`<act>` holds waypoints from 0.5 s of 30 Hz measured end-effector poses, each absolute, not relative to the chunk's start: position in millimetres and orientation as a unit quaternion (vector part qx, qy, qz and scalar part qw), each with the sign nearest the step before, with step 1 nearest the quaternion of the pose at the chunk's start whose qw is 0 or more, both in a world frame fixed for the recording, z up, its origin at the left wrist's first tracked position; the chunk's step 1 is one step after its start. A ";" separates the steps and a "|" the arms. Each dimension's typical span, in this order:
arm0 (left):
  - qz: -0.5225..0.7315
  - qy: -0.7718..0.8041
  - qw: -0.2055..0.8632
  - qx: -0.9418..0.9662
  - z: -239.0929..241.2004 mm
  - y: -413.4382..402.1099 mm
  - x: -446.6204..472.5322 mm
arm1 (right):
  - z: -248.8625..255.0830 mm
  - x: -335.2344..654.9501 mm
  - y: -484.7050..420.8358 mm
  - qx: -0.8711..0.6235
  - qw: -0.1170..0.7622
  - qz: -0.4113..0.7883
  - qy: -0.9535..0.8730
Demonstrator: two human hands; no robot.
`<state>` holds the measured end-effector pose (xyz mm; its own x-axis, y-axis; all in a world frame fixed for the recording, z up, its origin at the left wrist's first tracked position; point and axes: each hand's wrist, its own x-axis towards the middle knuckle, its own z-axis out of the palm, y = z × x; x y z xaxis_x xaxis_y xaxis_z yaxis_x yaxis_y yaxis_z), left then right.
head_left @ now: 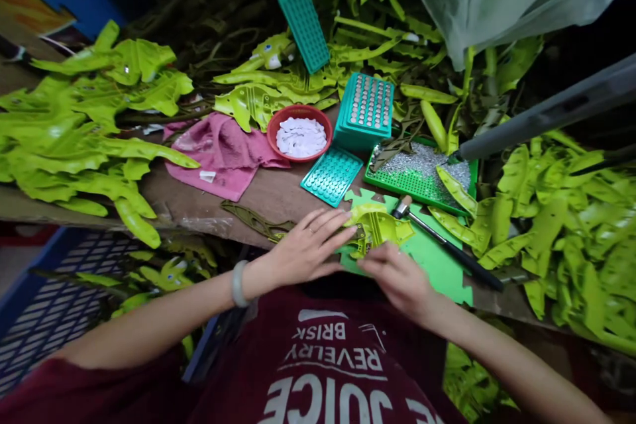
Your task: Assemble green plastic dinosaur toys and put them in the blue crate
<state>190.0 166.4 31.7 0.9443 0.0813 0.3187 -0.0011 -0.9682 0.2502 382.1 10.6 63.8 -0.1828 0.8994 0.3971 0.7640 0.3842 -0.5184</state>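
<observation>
A yellow-green molded plastic piece (pixel 380 225) lies on the green foam mat (pixel 440 265) in front of me. My left hand (pixel 313 245), with a pale bangle at the wrist, stretches its fingers flat over the left end of this piece. Under those fingers is part of a dark olive plastic strip (pixel 256 218). At the near edge of the piece, my right hand (pixel 397 275) is closed in a pinch; what its fingertips hold, if anything, is hidden. Just right of the piece, a hammer (pixel 437 238) with a black handle rests across the mat.
Beyond the mat stand a green tray (pixel 420 197) of small metal parts, a teal tray (pixel 332 175), a teal block stack (pixel 360 136) holding silver discs, and a red bowl (pixel 299 108) of white material. A pink cloth (pixel 223 152) and yellow-green piles (pixel 94 132) lie left.
</observation>
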 end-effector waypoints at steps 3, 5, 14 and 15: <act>0.241 0.055 0.213 0.945 40.4 147.1 206.5 | 72.6 390.7 14.1 -0.632 0.433 0.218 -0.604; 0.214 0.041 0.261 0.940 41.9 140.7 216.6 | 76.7 398.3 9.3 -0.583 0.407 0.278 -0.646; 0.302 0.135 0.408 0.851 33.4 120.3 215.6 | 49.7 394.0 -6.0 -0.624 0.345 0.136 -0.688; 0.323 0.165 0.424 0.830 32.7 115.7 214.9 | 46.3 389.6 -1.9 -0.629 0.351 0.133 -0.681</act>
